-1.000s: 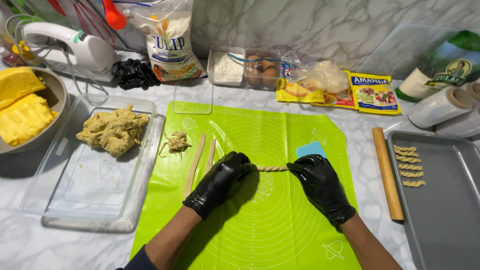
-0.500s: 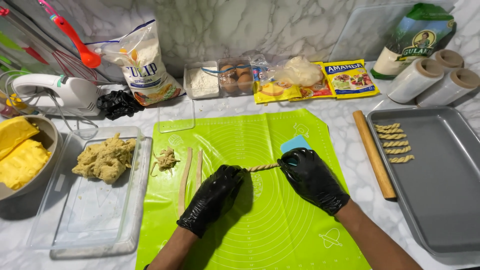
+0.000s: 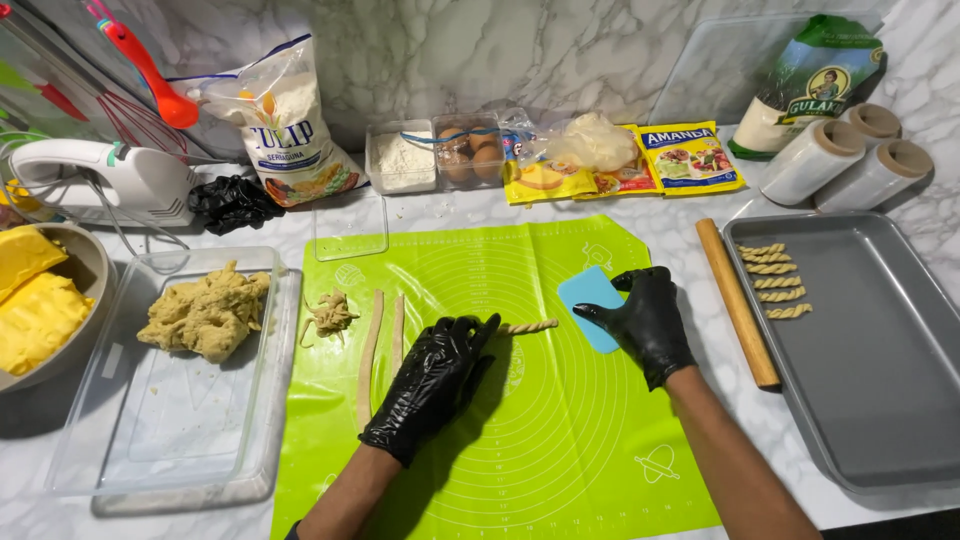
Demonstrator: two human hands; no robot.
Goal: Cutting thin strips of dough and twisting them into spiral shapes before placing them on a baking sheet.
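Both my hands wear black gloves over a green silicone mat (image 3: 560, 440). My left hand (image 3: 435, 385) lies flat on the left end of a twisted dough rope (image 3: 530, 326), whose right end sticks out past the fingers. My right hand (image 3: 645, 315) rests on a light blue scraper (image 3: 590, 300), fingers curled at its edge. Two plain dough strips (image 3: 370, 350) and a small scrap of dough (image 3: 330, 312) lie left of my left hand.
A clear tray (image 3: 200, 440) on the left holds a dough lump (image 3: 205, 315). A wooden rolling pin (image 3: 738, 300) lies beside a grey baking tray (image 3: 880, 380) with several twisted sticks (image 3: 775, 280). A bowl of yellow blocks, hand mixer, flour bag, eggs, packets and film rolls line the back.
My right hand has left the dough rope and moved right onto the blue scraper. My left hand stays on the rope. The view has shifted a little.
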